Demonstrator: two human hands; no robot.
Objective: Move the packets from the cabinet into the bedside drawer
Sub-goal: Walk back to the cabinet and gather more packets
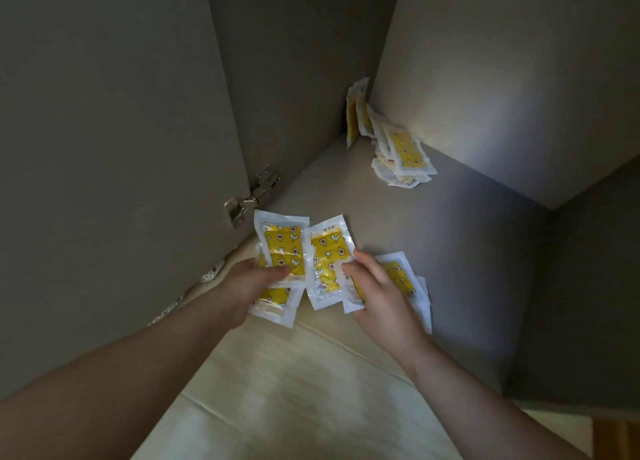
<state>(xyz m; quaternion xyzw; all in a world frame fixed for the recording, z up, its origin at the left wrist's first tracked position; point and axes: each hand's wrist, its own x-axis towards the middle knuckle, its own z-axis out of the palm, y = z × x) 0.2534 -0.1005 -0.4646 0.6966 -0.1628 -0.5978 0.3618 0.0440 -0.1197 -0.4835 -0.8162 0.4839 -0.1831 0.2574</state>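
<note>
1. The view looks down into an open cabinet [450,238]. Its door [104,148] is swung out to the left, and a metal hinge [252,196] shows at the near left corner of the shelf.
2. The left hand [242,286] is at the near edge of the shelf. It grasps a small bundle of yellow packets [282,248], with the thumb pressed across the front of the top one and the fingers curled behind.
3. The right hand [381,300], just to the right, has its fingers bent over a second lot of packets [403,276] and clasps them from above. These fan out beneath the hand towards the right.
4. One middle packet [327,255] stands between the two hands. It overlaps the left bundle and touches the right fingertips, but I cannot tell which hand really bears it.
5. A far pile [398,148] of the same packets lies untouched in the far corner of the shelf. Some lean against the back wall and some lie flat.
6. The bedside drawer is not in view, so nothing shows whether any packets are in it yet. Pale floor tiles [294,390] fill the near ground below the arms.
7. As I judge it, the task is at the gathering step. One handful is collected at the cabinet mouth and not yet carried away. The carry to the drawer is left to do, and so is at least one more trip for the far pile.
</note>
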